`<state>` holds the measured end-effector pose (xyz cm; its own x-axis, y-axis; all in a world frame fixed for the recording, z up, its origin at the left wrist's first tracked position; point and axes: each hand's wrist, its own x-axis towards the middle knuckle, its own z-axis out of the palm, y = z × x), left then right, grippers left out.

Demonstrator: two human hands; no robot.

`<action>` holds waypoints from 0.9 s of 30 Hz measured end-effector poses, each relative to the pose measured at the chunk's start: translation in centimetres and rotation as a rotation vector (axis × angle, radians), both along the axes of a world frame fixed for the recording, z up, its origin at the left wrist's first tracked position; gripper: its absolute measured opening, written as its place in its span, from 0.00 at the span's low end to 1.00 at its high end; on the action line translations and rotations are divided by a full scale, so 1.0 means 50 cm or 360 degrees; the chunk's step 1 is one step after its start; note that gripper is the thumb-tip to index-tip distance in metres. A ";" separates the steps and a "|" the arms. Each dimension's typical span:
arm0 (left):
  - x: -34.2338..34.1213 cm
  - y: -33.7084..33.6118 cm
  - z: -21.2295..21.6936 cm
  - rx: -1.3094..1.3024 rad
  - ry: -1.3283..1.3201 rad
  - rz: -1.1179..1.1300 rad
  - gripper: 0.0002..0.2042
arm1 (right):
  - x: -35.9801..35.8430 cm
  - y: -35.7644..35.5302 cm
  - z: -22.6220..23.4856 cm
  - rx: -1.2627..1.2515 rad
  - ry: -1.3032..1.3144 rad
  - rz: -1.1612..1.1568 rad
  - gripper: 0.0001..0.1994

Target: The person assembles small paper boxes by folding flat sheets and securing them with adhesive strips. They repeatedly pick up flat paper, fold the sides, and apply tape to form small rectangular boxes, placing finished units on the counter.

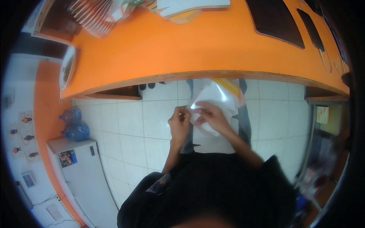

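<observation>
A shiny, see-through plastic bag or sleeve (215, 95) with a yellow band lies across my lap, below the near edge of the orange table (163, 49). My left hand (180, 123) is closed, its thumb and fingers pinching the left edge of the plastic. Over its middle reaches my right hand (213, 118), the fingers stretched toward the left hand and apart from the thumb. The fingertips touch or hover just over the plastic; which of the two is not plain. Pale material (215, 144) covers my lap beneath it.
On the table are a fanned stack of packets (93, 17), a white flat item (192, 7), a dark laptop (275, 22), a phone (310, 30) with a cable, and a plate (67, 66). Blue water jugs (76, 131) top a white fridge (81, 171). Right, a shelf holds a yellow box (322, 114).
</observation>
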<state>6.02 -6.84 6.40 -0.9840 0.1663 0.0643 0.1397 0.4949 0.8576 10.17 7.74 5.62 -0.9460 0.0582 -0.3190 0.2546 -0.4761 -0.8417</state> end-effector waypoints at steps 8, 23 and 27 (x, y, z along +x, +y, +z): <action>-0.041 -0.013 -0.015 0.0032 0.0061 0.0196 0.07 | 0.069 0.109 0.066 0.0882 -0.0207 -0.0140 0.21; 0.030 0.072 0.015 -0.0471 0.0541 -0.0892 0.06 | 0.091 0.103 -0.007 0.0309 -0.0339 0.0120 0.13; 0.015 0.087 0.017 -0.0389 0.0396 -0.0723 0.05 | 0.098 0.114 0.006 0.0230 -0.0404 0.0016 0.09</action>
<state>6.76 -2.48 7.25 -0.7706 0.6079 0.1914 0.5676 0.5179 0.6400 15.06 13.46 5.90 -0.8376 0.1113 -0.5349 0.4700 -0.3522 -0.8093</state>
